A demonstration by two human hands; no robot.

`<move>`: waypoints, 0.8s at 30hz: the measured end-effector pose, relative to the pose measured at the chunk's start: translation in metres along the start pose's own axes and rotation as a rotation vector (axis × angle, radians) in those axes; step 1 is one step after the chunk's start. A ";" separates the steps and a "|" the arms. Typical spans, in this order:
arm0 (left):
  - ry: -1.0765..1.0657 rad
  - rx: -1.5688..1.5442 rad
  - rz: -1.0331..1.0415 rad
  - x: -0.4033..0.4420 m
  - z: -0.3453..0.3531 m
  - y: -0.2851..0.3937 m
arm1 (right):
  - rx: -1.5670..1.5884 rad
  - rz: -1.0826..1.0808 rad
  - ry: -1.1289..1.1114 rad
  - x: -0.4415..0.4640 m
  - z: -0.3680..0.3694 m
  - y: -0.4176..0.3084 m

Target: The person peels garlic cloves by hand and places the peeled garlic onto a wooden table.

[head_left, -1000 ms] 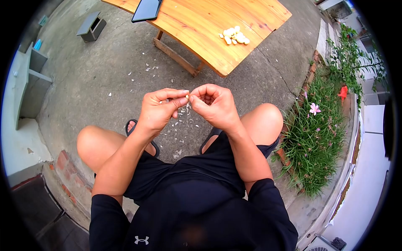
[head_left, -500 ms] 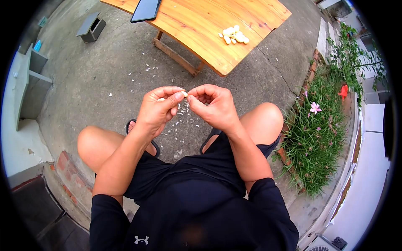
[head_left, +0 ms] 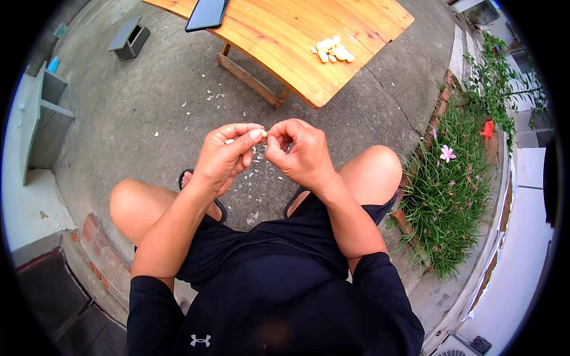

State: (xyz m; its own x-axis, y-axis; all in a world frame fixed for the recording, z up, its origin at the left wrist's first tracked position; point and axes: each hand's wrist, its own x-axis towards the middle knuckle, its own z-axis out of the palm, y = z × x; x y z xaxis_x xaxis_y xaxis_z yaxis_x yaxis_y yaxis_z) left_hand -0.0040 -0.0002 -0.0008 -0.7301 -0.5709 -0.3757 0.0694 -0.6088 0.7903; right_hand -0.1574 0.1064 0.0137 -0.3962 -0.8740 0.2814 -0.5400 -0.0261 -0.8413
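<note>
Between thumb and index finger, my left hand (head_left: 222, 157) pinches a small pale clove (head_left: 263, 134); another pale piece (head_left: 229, 142) shows behind its curled fingers. My right hand (head_left: 303, 155) is closed in a pinch at the clove's right end, and whatever is between its fingertips is too small to make out. Both hands are over the ground between the knees. Several pale cloves (head_left: 331, 49) lie in a pile on the wooden table (head_left: 285, 35) ahead.
A dark phone (head_left: 207, 14) lies at the table's left edge. Pale peel scraps (head_left: 255, 178) litter the concrete near the sandals. A grey box (head_left: 129, 38) stands at the upper left, and a grassy flower bed (head_left: 445, 202) is on the right.
My right hand has turned slightly, its fingers curling closer together. My left thumb and fingers have shifted on the clove, showing it more to the side.
</note>
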 end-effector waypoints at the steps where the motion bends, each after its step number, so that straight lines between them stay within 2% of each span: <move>1: 0.002 0.007 0.001 0.000 0.000 0.000 | -0.008 -0.021 0.005 0.000 0.001 0.001; 13: -0.012 -0.135 -0.154 0.000 -0.003 -0.005 | 0.026 -0.111 -0.026 -0.006 0.006 0.008; 16: -0.177 -0.191 -0.202 0.002 -0.014 -0.010 | 0.039 -0.113 -0.031 -0.007 0.008 0.010; 22: -0.127 -0.182 -0.169 -0.001 -0.003 -0.006 | 0.073 -0.056 0.027 -0.005 0.008 0.010; 24: -0.176 -0.207 -0.170 0.001 -0.006 -0.006 | 0.100 -0.047 0.064 -0.004 0.009 0.012</move>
State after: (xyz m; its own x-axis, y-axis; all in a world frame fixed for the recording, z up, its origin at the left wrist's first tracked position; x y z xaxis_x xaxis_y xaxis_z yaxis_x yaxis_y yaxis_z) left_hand -0.0007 -0.0004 -0.0087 -0.8480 -0.3585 -0.3903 0.0599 -0.7966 0.6015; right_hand -0.1555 0.1050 -0.0022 -0.4203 -0.8380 0.3479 -0.4835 -0.1176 -0.8674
